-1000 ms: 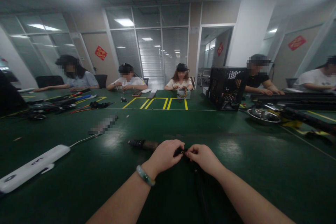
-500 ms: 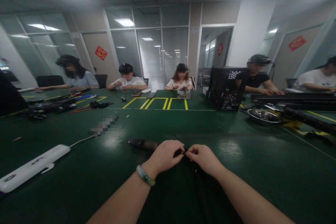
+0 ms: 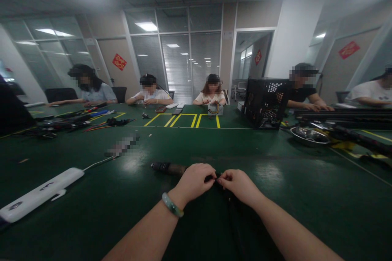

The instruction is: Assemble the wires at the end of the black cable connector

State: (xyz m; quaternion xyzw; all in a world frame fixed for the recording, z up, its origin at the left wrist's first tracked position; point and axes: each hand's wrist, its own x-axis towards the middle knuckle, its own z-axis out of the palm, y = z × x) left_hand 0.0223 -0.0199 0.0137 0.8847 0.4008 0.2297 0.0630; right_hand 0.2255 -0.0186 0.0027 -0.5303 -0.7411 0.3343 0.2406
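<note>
My left hand (image 3: 193,182), with a green bangle on its wrist, and my right hand (image 3: 237,185) meet over the green table (image 3: 306,195) near its front edge. Both are closed in a pinch on a small black part (image 3: 212,178) held between their fingertips. Dark cables (image 3: 233,220) run from the pinch down toward me between my forearms. A dark cylindrical tool (image 3: 168,167) lies on the table just left of my left hand.
A white power strip (image 3: 36,195) lies at the left front. A black computer case (image 3: 265,102) stands right of centre, with a metal bowl (image 3: 310,136) and long dark parts beyond it. Cables and tools (image 3: 76,120) lie far left. Several people sit around the far side.
Both hands hold the same pinch with only slight finger shifts. The view has moved a little to the right.
</note>
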